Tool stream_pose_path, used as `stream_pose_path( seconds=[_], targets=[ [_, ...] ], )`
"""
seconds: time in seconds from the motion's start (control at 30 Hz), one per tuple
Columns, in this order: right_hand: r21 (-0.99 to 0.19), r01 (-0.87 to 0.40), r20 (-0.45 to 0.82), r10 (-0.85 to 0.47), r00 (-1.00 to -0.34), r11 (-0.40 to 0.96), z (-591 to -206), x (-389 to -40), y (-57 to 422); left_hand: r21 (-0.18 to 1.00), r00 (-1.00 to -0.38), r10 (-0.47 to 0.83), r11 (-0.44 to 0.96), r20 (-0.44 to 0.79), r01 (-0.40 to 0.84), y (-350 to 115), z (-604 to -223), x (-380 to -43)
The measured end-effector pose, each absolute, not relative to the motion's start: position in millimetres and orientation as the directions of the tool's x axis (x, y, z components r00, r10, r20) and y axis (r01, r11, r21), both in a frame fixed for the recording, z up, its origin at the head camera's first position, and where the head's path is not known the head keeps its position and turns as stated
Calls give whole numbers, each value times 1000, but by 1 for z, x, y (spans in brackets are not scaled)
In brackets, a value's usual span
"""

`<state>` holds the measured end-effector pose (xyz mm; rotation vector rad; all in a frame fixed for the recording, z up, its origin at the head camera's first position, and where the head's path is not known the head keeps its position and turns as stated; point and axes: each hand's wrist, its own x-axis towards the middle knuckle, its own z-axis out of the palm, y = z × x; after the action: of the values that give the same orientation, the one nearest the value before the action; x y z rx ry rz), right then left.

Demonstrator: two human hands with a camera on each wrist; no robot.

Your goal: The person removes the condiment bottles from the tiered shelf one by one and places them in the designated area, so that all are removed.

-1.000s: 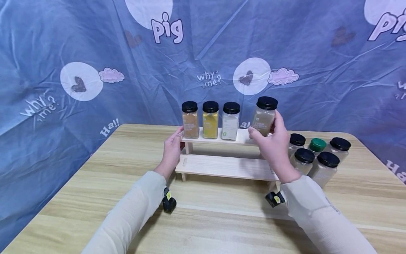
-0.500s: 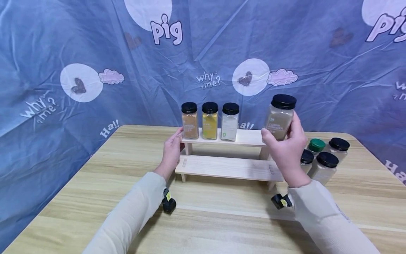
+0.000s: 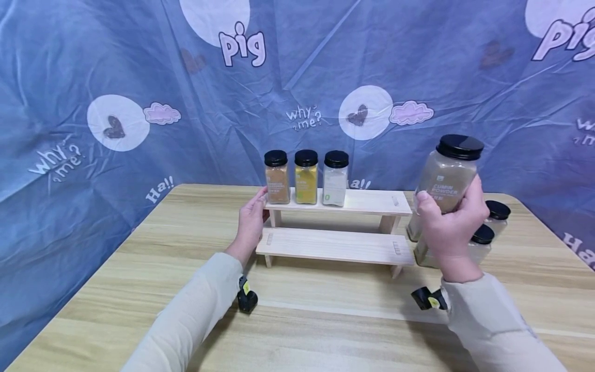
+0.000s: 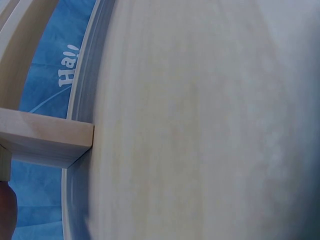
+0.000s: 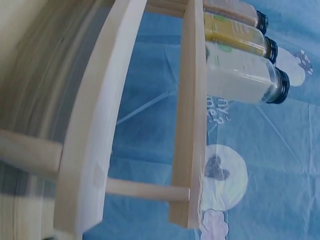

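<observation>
In the head view my right hand [image 3: 453, 227] grips a clear spice jar [image 3: 447, 178] with a black lid, filled with brownish powder and labelled cumin powder. The jar is raised and slightly tilted, right of a two-tier wooden rack [image 3: 330, 245]. My left hand [image 3: 251, 219] holds the left end of the rack's upper shelf. On that shelf's left half, an orange-brown spice jar [image 3: 277, 183], a yellow one [image 3: 306, 183] and a white one [image 3: 335, 185] stand upright in a row. The right wrist view shows the white jar [image 5: 240, 75] beside the bare right part of the shelf.
Several more jars, including a black-lidded jar [image 3: 497, 213], stand on the wooden table [image 3: 325, 330] right of the rack, partly hidden behind my right hand. A blue printed cloth [image 3: 260, 119] hangs behind the table.
My right hand has carried the cumin jar from the right end of the upper shelf rightward and closer, over the other jars. My left hand has stayed at the rack.
</observation>
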<state>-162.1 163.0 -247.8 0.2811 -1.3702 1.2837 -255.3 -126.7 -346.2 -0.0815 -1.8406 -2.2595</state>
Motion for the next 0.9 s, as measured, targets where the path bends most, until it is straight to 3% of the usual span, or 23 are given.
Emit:
stream_pose_path(
  seconds=[0.53,0.9],
  targets=[
    [-510,-787,773,586,-243,347,-251,-154,197,964,-974,-145,-175,175,199,-127,-347,-257],
    [-577,-737,748,590,-304,352,-262,-149,232,966,-976,-141,-172,168,191,-128,-350,-258]
  ],
)
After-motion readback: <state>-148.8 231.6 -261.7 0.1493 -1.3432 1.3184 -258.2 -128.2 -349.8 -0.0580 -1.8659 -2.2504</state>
